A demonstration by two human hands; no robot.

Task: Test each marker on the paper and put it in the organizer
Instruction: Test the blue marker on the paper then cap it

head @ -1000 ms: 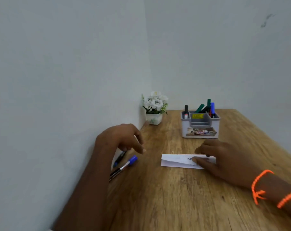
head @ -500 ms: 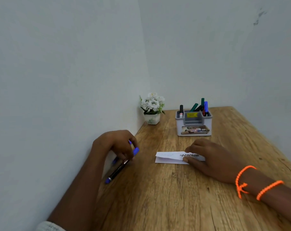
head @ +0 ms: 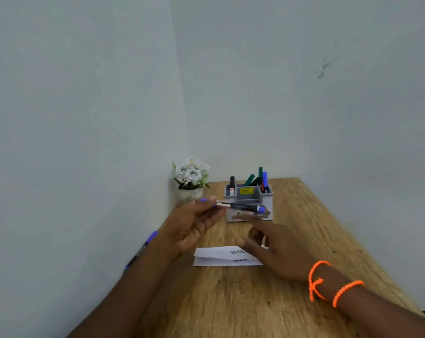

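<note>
Head view, left hand [head: 194, 223] pinching blue-capped marker [head: 240, 206], right hand [head: 277, 250] spread loose over paper [head: 216, 258]

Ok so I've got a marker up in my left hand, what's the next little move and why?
Probably pull off its blue cap with the right hand. The left hand holds the marker level in the air, capped, and the right hand is open beside it, above the paper.
</note>
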